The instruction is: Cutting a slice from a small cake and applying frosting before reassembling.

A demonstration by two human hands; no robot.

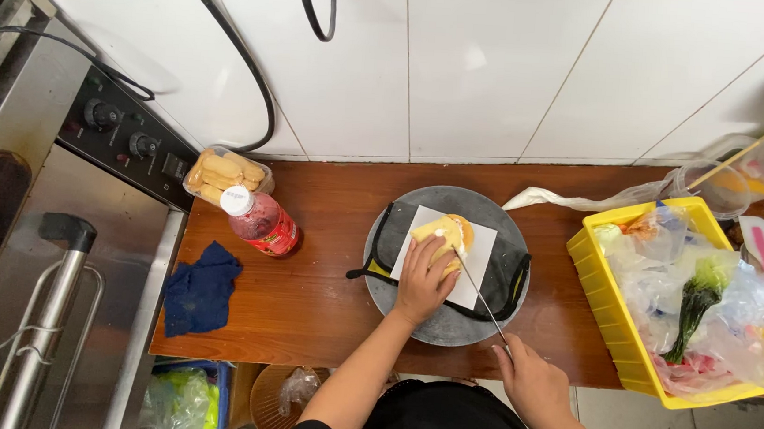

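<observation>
- Left hand (pixel 422 279): lies palm down, fingers spread and flat, pressing on the small yellow cake (pixel 448 234); it grips nothing.
- Right hand (pixel 532 383): at the front edge of the worktop, fingers closed round the handle of a long thin knife (pixel 480 296); the blade runs up and left to the cake, meeting it just beside the left hand's fingers.
- Small yellow cake: round, pale yellow with an orange rim, sitting on a white paper square (pixel 472 255) at the middle of the worktop, partly covered by the left hand.
- White paper square: lies on a round grey turntable (pixel 446 329), which also carries a dark cloth with black loops (pixel 512 280) beneath the paper.
- Wooden worktop (pixel 305 311): brown, set against a white tiled wall.
- Red-labelled bottle with white cap (pixel 260 220): lying on its side near the back left corner.
- Clear tub of finger biscuits (pixel 225 174): at the back left corner, touching the bottle.
- Blue cloth (pixel 201 287): crumpled at the left edge.
- Yellow plastic crate (pixel 610 321): at the right edge, filled with clear bags and a dark green bundle.
- White piping bag (pixel 568 200): along the back edge, between turntable and crate.
- Steel oven (pixel 62 248): left of the worktop, door handle to the front.
</observation>
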